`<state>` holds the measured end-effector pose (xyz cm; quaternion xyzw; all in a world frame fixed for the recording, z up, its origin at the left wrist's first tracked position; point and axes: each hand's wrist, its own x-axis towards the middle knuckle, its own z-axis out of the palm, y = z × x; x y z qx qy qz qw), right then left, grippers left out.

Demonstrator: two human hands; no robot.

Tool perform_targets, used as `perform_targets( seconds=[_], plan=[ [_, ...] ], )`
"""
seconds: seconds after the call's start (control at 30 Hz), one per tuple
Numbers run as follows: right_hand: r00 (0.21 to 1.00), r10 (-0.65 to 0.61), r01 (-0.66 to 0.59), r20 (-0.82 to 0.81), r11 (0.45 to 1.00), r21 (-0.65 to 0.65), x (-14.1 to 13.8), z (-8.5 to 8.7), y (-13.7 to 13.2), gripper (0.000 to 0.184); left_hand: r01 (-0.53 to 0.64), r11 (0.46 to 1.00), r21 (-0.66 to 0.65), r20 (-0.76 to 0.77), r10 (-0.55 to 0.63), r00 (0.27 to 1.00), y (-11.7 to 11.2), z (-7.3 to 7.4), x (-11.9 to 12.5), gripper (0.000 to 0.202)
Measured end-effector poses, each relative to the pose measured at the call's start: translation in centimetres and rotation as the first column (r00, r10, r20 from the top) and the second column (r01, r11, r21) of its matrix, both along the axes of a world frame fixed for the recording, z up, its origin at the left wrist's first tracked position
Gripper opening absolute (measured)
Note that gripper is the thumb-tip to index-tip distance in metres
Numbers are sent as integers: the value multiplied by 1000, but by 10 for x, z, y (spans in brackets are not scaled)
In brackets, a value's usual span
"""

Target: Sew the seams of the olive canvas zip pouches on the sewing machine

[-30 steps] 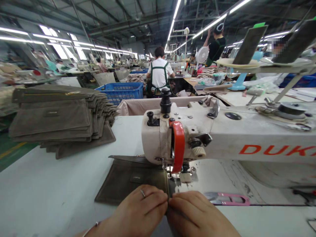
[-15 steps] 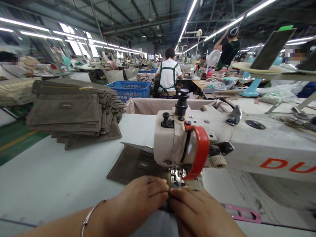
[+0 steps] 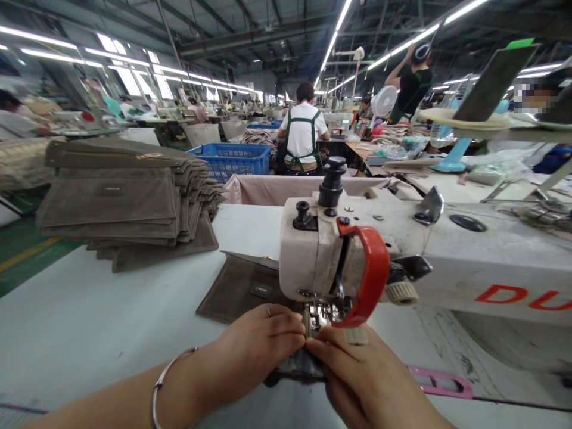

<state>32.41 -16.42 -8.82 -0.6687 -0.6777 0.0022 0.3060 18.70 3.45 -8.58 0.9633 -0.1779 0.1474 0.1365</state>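
Observation:
A dark brown fabric pouch (image 3: pixel 241 295) with a small label lies on the white table, its right side under the head of the sewing machine (image 3: pixel 299 256). Just in front of the presser foot (image 3: pixel 319 314), my left hand (image 3: pixel 257 342) pinches the pouch's edge with its fingers together. My right hand (image 3: pixel 366 369) is closed on the same edge from the other side, its fingertips nearly touching the left ones. Part of the pouch shows below the fingers; the rest there is hidden by my hands. A red guard (image 3: pixel 373 268) curves down over the needle area.
A tall stack of similar brown pouches (image 3: pixel 111 202) stands on the table at left. A pink plastic piece (image 3: pixel 440 381) lies right of my right hand. Behind the machine are a pink cloth-lined bin (image 3: pixel 263 189), a blue basket (image 3: pixel 236 161) and a seated person (image 3: pixel 304 131).
More of the pouch's edge shows below my fingers now, near the table's front. My hands have shifted slightly while keeping their hold. The whole view has moved a little.

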Motion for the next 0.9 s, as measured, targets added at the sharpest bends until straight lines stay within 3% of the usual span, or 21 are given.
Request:
perform_targets(
  seconds=[0.13,0.27,0.57,0.9],
  plan=[
    [998,-47,46,34,999,28,-1,-5,1,44,27,1000,13,43,-27,999,5,0,3,18],
    [991,-89,89,96,996,6,-1,-9,4,45,22,999,40,-17,-21,1000,11,0,15,19],
    [979,-118,121,164,993,-8,-1,-15,7,45,-92,994,59,-18,93,995,21,-1,34,20],
    [985,-127,133,117,990,-46,-5,-12,8,43,-193,976,103,-32,197,980,18,1,42,21]
  ],
)
